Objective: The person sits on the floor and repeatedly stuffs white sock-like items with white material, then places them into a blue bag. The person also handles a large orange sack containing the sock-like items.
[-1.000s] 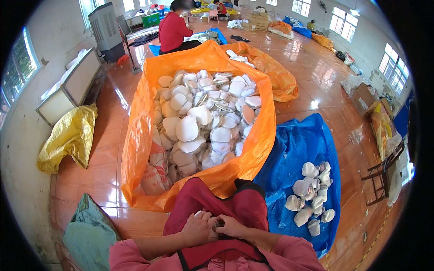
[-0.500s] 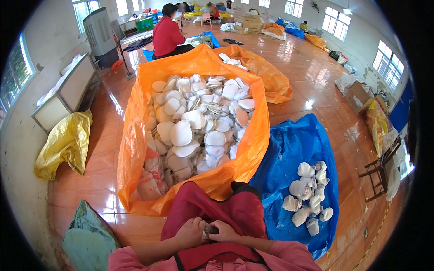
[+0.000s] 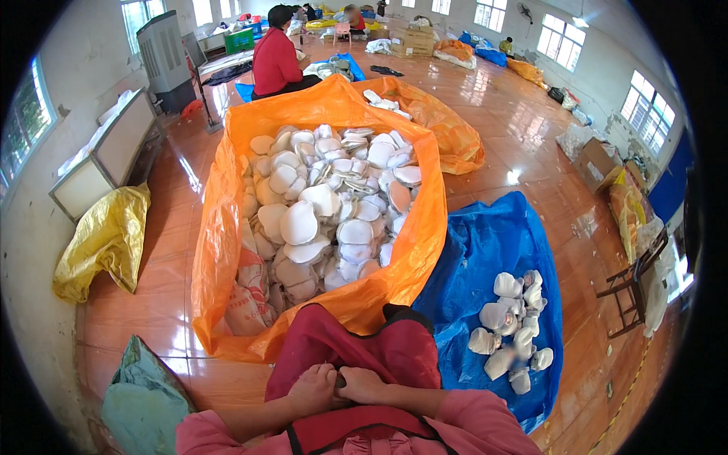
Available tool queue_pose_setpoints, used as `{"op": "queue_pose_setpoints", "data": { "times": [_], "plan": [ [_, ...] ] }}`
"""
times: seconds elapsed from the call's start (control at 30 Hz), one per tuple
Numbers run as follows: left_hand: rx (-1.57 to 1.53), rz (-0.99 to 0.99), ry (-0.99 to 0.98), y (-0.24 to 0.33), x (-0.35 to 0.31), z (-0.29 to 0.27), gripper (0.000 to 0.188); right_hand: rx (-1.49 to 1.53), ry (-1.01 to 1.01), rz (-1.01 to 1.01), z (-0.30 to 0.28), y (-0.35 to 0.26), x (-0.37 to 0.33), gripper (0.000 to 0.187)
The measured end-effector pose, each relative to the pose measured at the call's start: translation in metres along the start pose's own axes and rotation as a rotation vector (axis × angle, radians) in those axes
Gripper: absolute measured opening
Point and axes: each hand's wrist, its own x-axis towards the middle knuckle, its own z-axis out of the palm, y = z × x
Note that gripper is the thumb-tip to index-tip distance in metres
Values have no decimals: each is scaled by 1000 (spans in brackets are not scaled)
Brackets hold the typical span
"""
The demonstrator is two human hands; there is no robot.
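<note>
My left hand (image 3: pixel 312 389) and my right hand (image 3: pixel 364 384) meet over my lap, in front of the dark red apron (image 3: pixel 356 350). Both are closed, fingers curled around a small greyish thing mostly hidden between them; its kind I cannot make out. Just beyond my knees stands a big open orange sack (image 3: pixel 415 282), filled with flat, rounded white pads (image 3: pixel 299 224). To the right, a blue plastic sheet (image 3: pixel 485 235) carries several bunched-up white pieces (image 3: pixel 497 315), lying in a loose cluster apart from my hands.
A yellow sack (image 3: pixel 106 239) and a green sack (image 3: pixel 145 396) lie on the left. At right stands a dark wooden chair (image 3: pixel 635 292). Beyond the orange sack sits a person in red (image 3: pixel 274 64). Cardboard boxes (image 3: pixel 413 42) are stacked farther back.
My hands have shifted slightly left and closed nearer together, hiding more of the small thing between them. The whole view has moved a little. The pads and the bunched pieces look unchanged.
</note>
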Motion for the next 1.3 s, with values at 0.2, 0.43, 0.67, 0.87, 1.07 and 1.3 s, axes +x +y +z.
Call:
{"op": "queue_pose_setpoints", "data": {
  "times": [0.2, 0.43, 0.67, 0.87, 1.07, 1.3],
  "plan": [
    [142, -102, -39, 22, 13, -11, 42, 350, 59, -9, 24, 23, -1, 38],
    [224, 7, -7, 27, 5, -7, 32, 537, 59, 55, 29, 39, -23, 28],
    [127, 5, -10, 29, 3, -2, 31, 507, -27, 23, 12, 47, -38, 32],
    [58, -29, -6, 29, -1, 4, 29, 570, -72, -123, 6, 54, -46, 32],
    [-11, -117, -116, 33, 0, -2, 31, 532, -94, -178, -14, 38, -56, 32],
    [-66, -108, -175, 31, -1, -1, 32, 330, -102, -291, -36, 33, -63, 33]
  ]
}}
